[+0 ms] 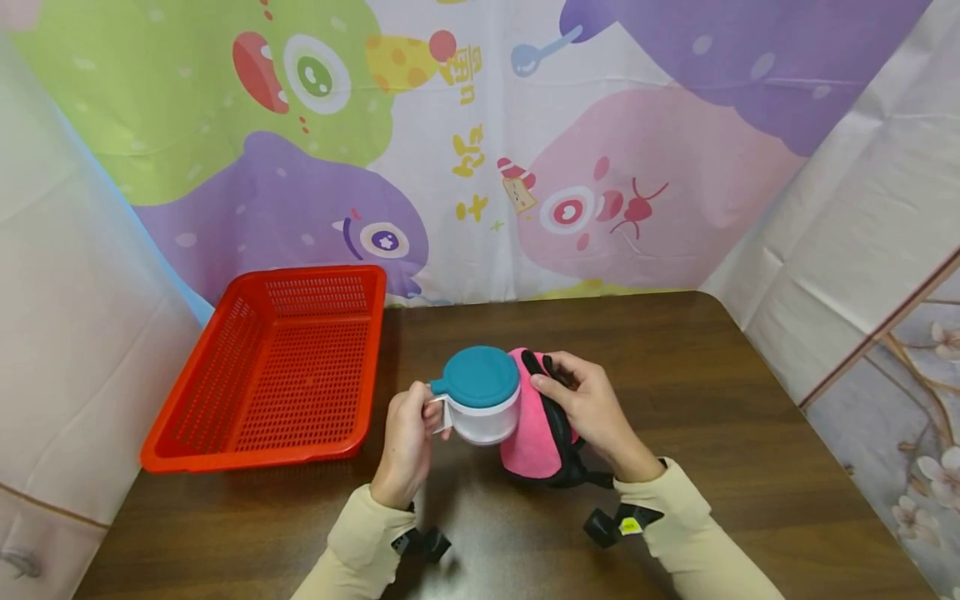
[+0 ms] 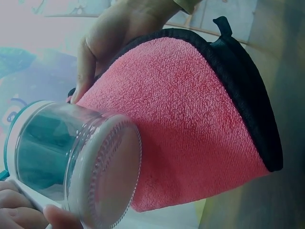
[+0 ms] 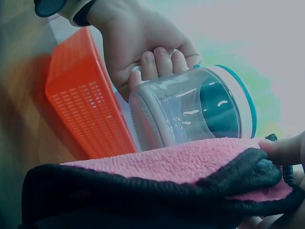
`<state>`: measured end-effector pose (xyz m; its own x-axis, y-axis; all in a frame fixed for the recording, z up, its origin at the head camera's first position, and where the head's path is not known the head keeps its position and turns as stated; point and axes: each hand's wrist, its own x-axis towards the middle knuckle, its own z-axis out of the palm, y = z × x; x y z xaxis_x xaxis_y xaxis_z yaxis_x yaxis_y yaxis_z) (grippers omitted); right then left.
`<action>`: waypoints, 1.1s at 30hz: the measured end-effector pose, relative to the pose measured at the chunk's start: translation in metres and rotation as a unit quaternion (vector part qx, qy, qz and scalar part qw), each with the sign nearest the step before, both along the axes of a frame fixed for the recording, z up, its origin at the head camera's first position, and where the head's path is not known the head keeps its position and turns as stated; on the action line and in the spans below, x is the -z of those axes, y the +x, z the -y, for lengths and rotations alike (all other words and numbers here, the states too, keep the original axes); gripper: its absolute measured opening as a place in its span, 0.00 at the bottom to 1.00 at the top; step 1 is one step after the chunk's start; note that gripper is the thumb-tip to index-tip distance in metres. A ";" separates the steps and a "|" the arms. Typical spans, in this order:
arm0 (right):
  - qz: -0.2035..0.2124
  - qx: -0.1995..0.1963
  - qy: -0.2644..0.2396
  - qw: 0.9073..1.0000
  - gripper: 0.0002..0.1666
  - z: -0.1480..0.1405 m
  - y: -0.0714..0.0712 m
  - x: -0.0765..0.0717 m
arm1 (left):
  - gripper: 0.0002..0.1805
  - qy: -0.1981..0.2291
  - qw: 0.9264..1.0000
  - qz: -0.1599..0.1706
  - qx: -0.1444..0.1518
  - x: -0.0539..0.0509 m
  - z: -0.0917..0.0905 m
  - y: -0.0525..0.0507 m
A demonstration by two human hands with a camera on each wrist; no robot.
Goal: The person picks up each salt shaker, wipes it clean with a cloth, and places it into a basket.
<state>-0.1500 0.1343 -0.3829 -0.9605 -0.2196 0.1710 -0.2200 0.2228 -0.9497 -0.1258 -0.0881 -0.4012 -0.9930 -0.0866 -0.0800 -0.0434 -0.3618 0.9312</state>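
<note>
A clear jar with a teal lid and a white side handle is held up over the table. My left hand grips it by the handle, fingers curled round. Against the jar's right side lies a folded pink cloth with black edging. My right hand pinches this cloth near its top edge, thumb on the near face. In the left wrist view the cloth touches the jar's wall beside its base. The right wrist view shows the left fingers wrapped on the handle.
A red plastic basket with perforated walls stands on the left of the brown wooden table. Behind the table hangs a curtain printed with cartoon figures. Pale panels flank both sides.
</note>
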 end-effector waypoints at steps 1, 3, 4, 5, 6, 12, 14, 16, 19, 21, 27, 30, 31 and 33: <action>0.001 0.000 0.001 1.000 0.13 0.000 0.000 0.000 | 0.19 -0.002 1.000 -0.003 0.003 0.000 0.000 0.000; 0.002 0.001 0.004 1.000 0.14 -0.001 0.000 -0.001 | 0.18 -0.004 1.000 -0.007 0.008 0.001 0.000 0.001; 0.004 0.000 0.005 1.000 0.14 -0.002 0.000 -0.001 | 0.18 -0.005 1.000 -0.009 0.010 0.001 0.000 0.001; 0.004 0.001 0.007 1.000 0.14 -0.002 0.001 -0.001 | 0.18 -0.006 1.000 -0.011 0.012 0.001 0.000 0.001; 0.005 0.001 0.010 1.000 0.15 -0.002 0.001 -0.002 | 0.18 -0.008 1.000 -0.012 0.013 0.002 0.000 0.001; 0.003 0.006 0.016 1.000 0.14 -0.002 0.000 -0.002 | 0.18 -0.018 0.999 -0.021 0.026 0.003 0.000 0.002; 0.002 0.005 0.014 1.000 0.14 -0.002 0.000 -0.001 | 0.18 -0.020 0.999 -0.023 0.032 0.003 0.000 0.002; 0.002 0.004 0.009 1.000 0.13 -0.002 0.000 -0.001 | 0.18 -0.021 0.999 -0.025 0.038 0.004 0.000 0.002; 0.004 0.002 0.005 1.000 0.13 -0.002 -0.001 -0.001 | 0.18 -0.021 0.998 -0.027 0.044 0.005 0.000 0.002; 0.006 -0.001 0.003 1.000 0.13 -0.002 -0.001 -0.001 | 0.18 -0.022 0.998 -0.030 0.049 0.005 0.000 0.002; 0.007 -0.004 0.006 1.000 0.14 -0.003 -0.001 -0.001 | 0.16 -0.029 0.996 -0.038 0.070 0.005 0.000 0.003; 0.003 -0.002 0.016 1.000 0.15 -0.004 -0.002 -0.002 | 0.16 -0.038 0.995 -0.040 0.079 0.005 0.000 0.003; 0.003 -0.001 0.020 1.000 0.15 -0.004 -0.003 -0.002 | 0.17 -0.042 0.995 -0.040 0.083 0.005 0.000 0.003; 0.003 0.002 0.029 1.000 0.15 -0.004 -0.003 -0.003 | 0.16 -0.047 0.994 -0.040 0.090 0.005 0.000 0.003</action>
